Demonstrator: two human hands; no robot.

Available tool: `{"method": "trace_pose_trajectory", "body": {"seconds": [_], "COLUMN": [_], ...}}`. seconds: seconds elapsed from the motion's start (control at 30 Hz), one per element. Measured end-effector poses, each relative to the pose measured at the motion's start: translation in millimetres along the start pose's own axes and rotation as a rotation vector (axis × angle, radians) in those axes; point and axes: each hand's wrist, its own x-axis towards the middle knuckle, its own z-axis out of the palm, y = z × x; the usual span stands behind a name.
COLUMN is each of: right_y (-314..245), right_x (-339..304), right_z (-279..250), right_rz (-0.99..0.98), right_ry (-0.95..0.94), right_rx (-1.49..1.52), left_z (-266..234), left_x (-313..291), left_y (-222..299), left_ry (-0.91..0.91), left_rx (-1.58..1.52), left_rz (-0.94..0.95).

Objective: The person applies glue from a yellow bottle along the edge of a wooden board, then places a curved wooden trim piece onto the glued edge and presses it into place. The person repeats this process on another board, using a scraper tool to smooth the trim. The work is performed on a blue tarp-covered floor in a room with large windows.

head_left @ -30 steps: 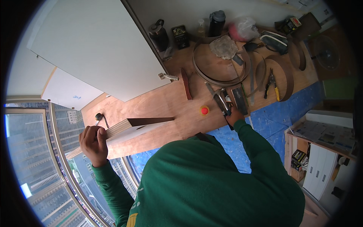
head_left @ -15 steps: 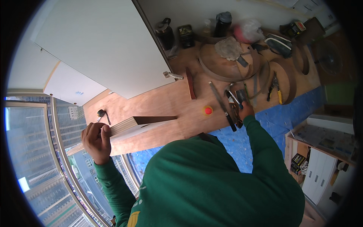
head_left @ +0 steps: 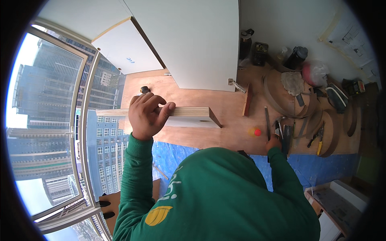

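My left hand (head_left: 146, 116) is closed over the upper edge of a plywood board (head_left: 189, 111) with a pale face and layered edge. The board stands on its long edge at the left of the wooden worktop (head_left: 181, 140). At the worktop's front edge, my right hand (head_left: 274, 143) is among tools. Nearest to it are the dark lower end of a long flat file (head_left: 267, 120) and a hammer (head_left: 278, 127). Its fingers are too small and partly hidden to show whether they grip either. A red-capped bottle (head_left: 257, 132) is just to its left.
Pliers with yellow handles (head_left: 320, 142) and coils of brown edging strip (head_left: 273, 96) lie to the right. A tape measure (head_left: 144, 90) is behind my left hand. A white cabinet panel (head_left: 193, 44) overhangs the back. Windows (head_left: 48, 120) line the left; blue sheeting (head_left: 173, 154) covers the floor.
My view has swung, so the worktop appears farther right. My right hand has gone from the hammer's right side to between it and the file's lower end. My left hand still grips the board.
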Motion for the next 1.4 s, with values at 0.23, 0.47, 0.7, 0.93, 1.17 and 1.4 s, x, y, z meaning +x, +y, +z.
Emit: {"method": "trace_pose_trajectory", "body": {"seconds": [0.23,0.47,0.7,0.93,1.17,1.4], "right_y": [5.9,68.4,-80.4,-168.2,-192.2,-182.4], "right_x": [3.7,-27.3,-139.0,-170.0,-162.9,-165.9], "right_z": [-3.2,11.7,-198.0,-288.4,-296.0,-302.2], "right_rz": [-0.100,-0.084,-0.416,-0.879,-1.240,-1.195], "right_ry": [0.052,-0.041,0.013,-0.006,0.330,0.280], "right_rx": [0.065,0.982,1.120,0.852,0.487,0.346], "left_z": [-3.7,0.8,5.5,-19.2,-2.4,0.0], "left_x": [-3.5,0.6,5.8,15.0,2.2,-0.1], "left_y": [2.5,2.0,-4.2,-30.7,-63.5,-62.3], "left_ry": [0.004,0.053,0.070,-0.026,0.104,0.156], "left_rx": [0.020,0.042,0.057,-0.023,0.059,0.052], "left_rz": [-0.009,-0.002,0.011,-0.164,-0.181,-0.176]}}
